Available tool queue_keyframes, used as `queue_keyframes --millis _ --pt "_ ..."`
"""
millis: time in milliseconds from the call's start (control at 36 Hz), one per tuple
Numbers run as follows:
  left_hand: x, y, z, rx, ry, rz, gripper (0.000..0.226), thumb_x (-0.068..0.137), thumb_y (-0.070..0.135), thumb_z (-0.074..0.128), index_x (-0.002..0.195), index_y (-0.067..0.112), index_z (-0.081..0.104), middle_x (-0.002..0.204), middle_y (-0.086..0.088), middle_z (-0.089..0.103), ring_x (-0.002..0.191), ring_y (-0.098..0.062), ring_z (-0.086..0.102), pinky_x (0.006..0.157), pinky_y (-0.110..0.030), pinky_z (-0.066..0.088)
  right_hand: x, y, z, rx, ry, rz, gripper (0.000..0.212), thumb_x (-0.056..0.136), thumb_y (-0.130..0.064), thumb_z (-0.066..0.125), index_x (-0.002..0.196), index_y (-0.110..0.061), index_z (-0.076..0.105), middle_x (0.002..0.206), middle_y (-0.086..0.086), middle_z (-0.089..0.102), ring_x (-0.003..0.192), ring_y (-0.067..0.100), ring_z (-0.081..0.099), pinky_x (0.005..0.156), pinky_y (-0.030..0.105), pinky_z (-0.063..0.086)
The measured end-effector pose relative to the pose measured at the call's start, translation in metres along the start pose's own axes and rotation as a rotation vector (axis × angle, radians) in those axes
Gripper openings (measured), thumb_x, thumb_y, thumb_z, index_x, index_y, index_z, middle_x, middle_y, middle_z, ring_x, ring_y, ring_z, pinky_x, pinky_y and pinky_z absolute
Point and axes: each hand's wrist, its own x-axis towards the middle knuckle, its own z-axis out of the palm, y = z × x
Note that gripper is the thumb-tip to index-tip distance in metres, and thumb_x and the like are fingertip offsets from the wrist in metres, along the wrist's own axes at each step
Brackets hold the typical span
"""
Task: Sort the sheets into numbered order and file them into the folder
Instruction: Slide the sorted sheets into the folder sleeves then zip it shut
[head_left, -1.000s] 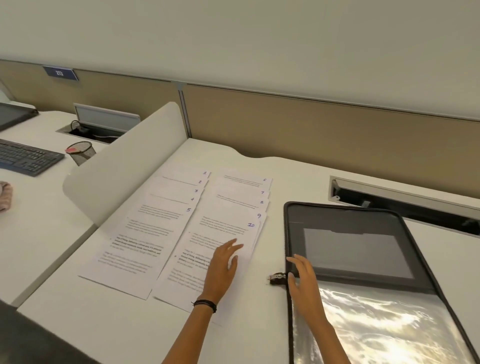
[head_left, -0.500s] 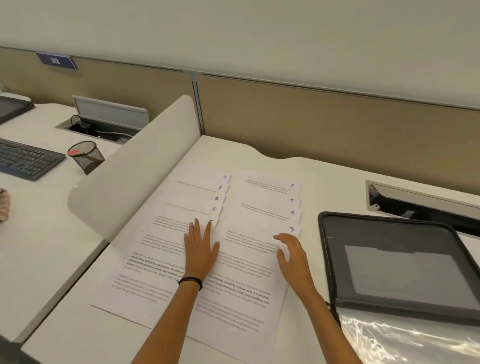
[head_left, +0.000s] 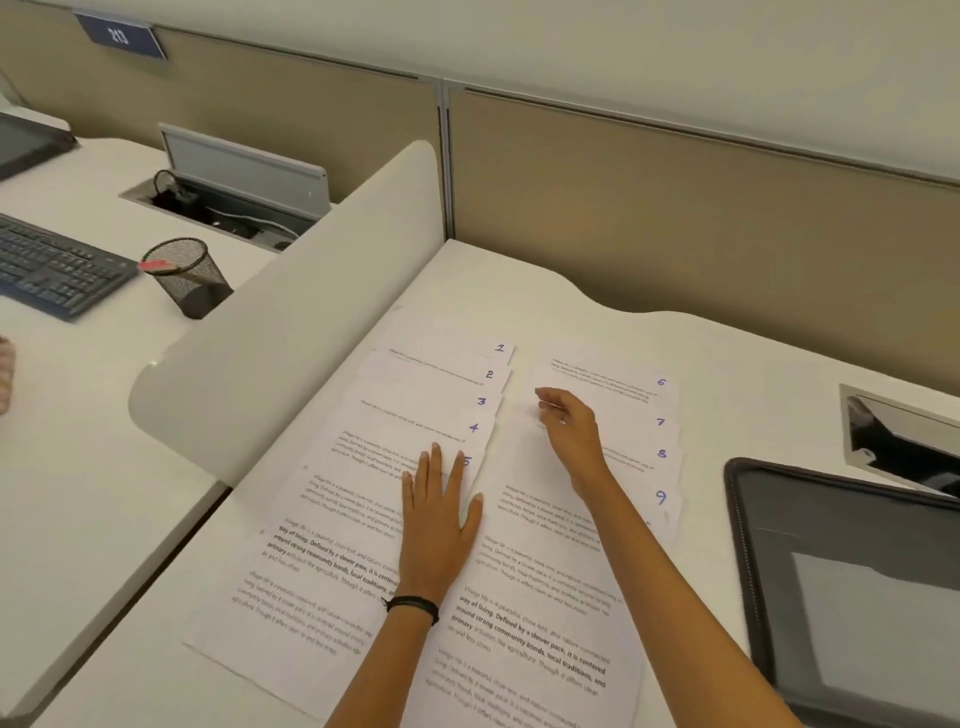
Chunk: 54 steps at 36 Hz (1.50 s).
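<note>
Head view. Two overlapped columns of sheets lie on the surface (head_left: 597, 322), fanned so that the handwritten numbers show at their right corners. The long axis of each column runs from the near edge toward the far edge.

- The left column (head_left: 332, 545) shows 1 to 5. It lies along the left edge, beside the divider panel (head_left: 291, 322).
- The right column (head_left: 545, 597) shows 6 to 9. The forearm hides the lowest number.

The left hand (head_left: 439, 525) lies flat on the left column, fingers straight and apart, pressing down at number 5. The right hand (head_left: 569, 436) reaches across the right column. Its fingers are bent at that column's left margin, level with sheet 7. Whether they pinch paper cannot be told.

The folder (head_left: 779, 509) lies open at the right edge, well apart from both columns, on the right hand's side. Judgement: gathering comes next, and nothing stands between the sheets and the folder.

A cable hatch (head_left: 898, 441) sits beyond the folder. A mesh cup (head_left: 187, 275) and a keyboard (head_left: 52, 270) are on the neighbouring desk.
</note>
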Motion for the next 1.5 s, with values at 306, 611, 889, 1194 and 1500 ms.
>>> queue_keyframes --millis 306,611,889,1194,1500 --pt "0.000 -0.003 0.005 -0.001 0.025 -0.011 0.059 0.099 0.050 0.021 0.152 0.026 0.014 0.160 -0.005 0.004 0.147 -0.017 -0.003 0.118 -0.034 -0.007 0.084 -0.004 0.042 0.145 0.014 0.184 0.030 0.093 -0.004 0.048 0.119 -0.010 0.060 0.112 -0.001 0.057 0.104 0.012 0.052 0.097 0.025 0.043" --pt "0.000 -0.006 0.007 -0.028 0.043 -0.008 0.059 0.099 0.048 0.023 0.153 0.026 0.013 0.161 -0.003 0.002 0.148 -0.017 -0.005 0.118 -0.039 0.000 0.106 -0.011 0.065 0.051 0.011 0.104 0.024 0.091 -0.005 0.051 0.102 -0.011 0.071 0.112 0.004 0.068 0.107 0.020 0.061 0.098 0.038 0.048" --pt "0.001 -0.008 0.008 -0.009 0.051 0.032 0.056 0.100 0.045 0.024 0.152 0.028 0.014 0.159 -0.006 0.016 0.146 -0.020 0.009 0.114 -0.046 0.010 0.101 -0.051 0.057 -0.153 0.124 -0.170 0.023 0.087 0.003 0.055 0.096 -0.005 0.074 0.099 0.008 0.072 0.083 0.017 0.067 0.080 0.037 0.057" --pt "0.000 -0.012 0.006 -0.012 0.040 0.041 0.052 0.101 0.042 0.021 0.150 0.025 0.020 0.156 -0.008 0.022 0.144 -0.019 0.012 0.115 -0.043 0.009 0.073 -0.117 0.029 -0.097 0.289 -0.456 0.019 0.087 0.001 0.057 0.096 -0.003 0.073 0.097 0.007 0.071 0.082 0.013 0.066 0.077 0.029 0.057" --pt "0.003 -0.003 -0.005 -0.069 0.013 -0.003 0.053 0.096 0.039 0.025 0.143 0.020 0.041 0.151 -0.013 0.035 0.141 -0.029 0.029 0.115 -0.048 0.011 0.014 -0.165 -0.017 -0.040 0.502 -0.820 0.007 0.087 0.000 0.059 0.089 -0.002 0.066 0.084 -0.013 0.061 0.075 -0.011 0.057 0.068 0.007 0.046"
